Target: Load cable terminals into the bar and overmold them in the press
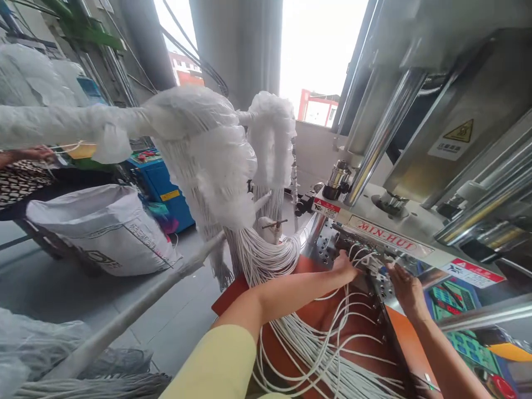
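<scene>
My left hand point(346, 268) reaches into the machine under the plate marked MIN-HUI point(386, 235). Its fingers are pressed together at the metal mould point(353, 244), and what lies in them is hidden. Thin white cables point(361, 256) loop between my hands over the mould. My right hand point(406, 285) is at the mould's other end, fingers bent together beside small pale pieces point(374, 265); its grip is too hidden to name. Below, a thick bundle of white cables point(307, 343) spreads over an orange-brown surface point(320, 316), several running to a dark bar point(388, 332).
Plastic-wrapped cable bundles point(208, 149) hang from a wrapped rail point(70, 124) at left. A wrapped pole point(141, 310) slants across below. Beyond are a white sack point(103, 233), a blue cabinet point(166, 185) and another person's hand point(39, 154). Green control panels point(461, 310) and a red button point(501, 386) sit at right.
</scene>
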A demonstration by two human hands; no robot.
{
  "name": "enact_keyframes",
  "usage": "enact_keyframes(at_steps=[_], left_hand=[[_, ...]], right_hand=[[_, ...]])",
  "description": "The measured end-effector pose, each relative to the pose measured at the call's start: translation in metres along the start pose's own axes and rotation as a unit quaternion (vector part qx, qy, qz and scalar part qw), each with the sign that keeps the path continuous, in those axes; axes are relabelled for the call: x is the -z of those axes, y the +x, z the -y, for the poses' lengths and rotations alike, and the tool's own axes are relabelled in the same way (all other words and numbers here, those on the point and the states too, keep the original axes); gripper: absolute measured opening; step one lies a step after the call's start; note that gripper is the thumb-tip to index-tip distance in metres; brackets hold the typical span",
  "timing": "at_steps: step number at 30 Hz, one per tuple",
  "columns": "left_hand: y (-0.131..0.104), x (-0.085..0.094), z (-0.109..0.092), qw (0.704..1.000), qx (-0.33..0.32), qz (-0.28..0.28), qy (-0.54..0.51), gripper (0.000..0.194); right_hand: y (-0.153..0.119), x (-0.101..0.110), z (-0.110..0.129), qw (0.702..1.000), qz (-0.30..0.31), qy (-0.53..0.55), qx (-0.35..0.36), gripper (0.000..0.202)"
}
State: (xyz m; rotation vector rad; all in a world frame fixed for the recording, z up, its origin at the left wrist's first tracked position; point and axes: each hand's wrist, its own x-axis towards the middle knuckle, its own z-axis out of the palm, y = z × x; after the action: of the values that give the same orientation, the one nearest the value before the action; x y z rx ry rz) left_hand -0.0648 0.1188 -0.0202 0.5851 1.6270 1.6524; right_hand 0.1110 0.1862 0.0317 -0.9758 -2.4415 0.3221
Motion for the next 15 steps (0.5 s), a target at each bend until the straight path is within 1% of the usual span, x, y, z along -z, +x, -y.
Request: enact_keyframes(at_steps=[1,2,4,5,6,7,9,10,11,12,13,14,15], left_hand=[[0.000,-0.003,-0.001,1.000,0.025,0.008,0.015,0.039],[-0.001,-0.005,-0.002,0.999,0.034,0.017,0.034,0.031],[-0.004,-0.005,-0.006,0.996,0.051,0.056,0.054,0.017],[-0.007,-0.004,-0.009,0.993,0.057,0.082,0.061,0.014],[-0.009,-0.002,-0.012,0.990,0.064,0.108,0.068,0.015],[-0.010,0.000,-0.015,0.986,0.069,0.130,0.074,0.017],[-0.007,0.005,-0.020,0.979,0.081,0.168,0.078,0.022],[-0.002,0.006,-0.022,0.975,0.088,0.186,0.079,0.024],[0.003,0.006,-0.023,0.972,0.094,0.199,0.079,0.027],[0.007,0.006,-0.023,0.970,0.100,0.209,0.078,0.029],[0.010,0.005,-0.023,0.968,0.105,0.216,0.076,0.030],[0.011,0.005,-0.023,0.966,0.111,0.220,0.072,0.032],[0.009,0.005,-0.022,0.966,0.116,0.223,0.067,0.032]], right_hand=[[-0.015,0.012,-0.005,0.999,-0.012,0.006,-0.033,0.055],[-0.031,0.025,-0.009,0.998,-0.009,0.021,-0.062,0.055],[-0.071,0.048,-0.016,0.989,0.026,0.086,-0.120,0.052],[-0.093,0.059,-0.019,0.978,0.036,0.130,-0.157,0.051],[-0.115,0.068,-0.022,0.964,0.029,0.171,-0.200,0.050],[-0.137,0.076,-0.026,0.947,-0.008,0.204,-0.249,0.049],[-0.178,0.092,-0.037,0.900,-0.143,0.227,-0.343,0.047],[-0.196,0.099,-0.045,0.875,-0.206,0.226,-0.375,0.045],[-0.213,0.106,-0.052,0.854,-0.251,0.223,-0.399,0.043],[-0.229,0.111,-0.059,0.837,-0.277,0.222,-0.416,0.042],[-0.242,0.114,-0.063,0.829,-0.283,0.223,-0.428,0.041],[-0.251,0.114,-0.064,0.831,-0.269,0.222,-0.434,0.040],[-0.257,0.111,-0.064,0.839,-0.244,0.218,-0.434,0.040]])
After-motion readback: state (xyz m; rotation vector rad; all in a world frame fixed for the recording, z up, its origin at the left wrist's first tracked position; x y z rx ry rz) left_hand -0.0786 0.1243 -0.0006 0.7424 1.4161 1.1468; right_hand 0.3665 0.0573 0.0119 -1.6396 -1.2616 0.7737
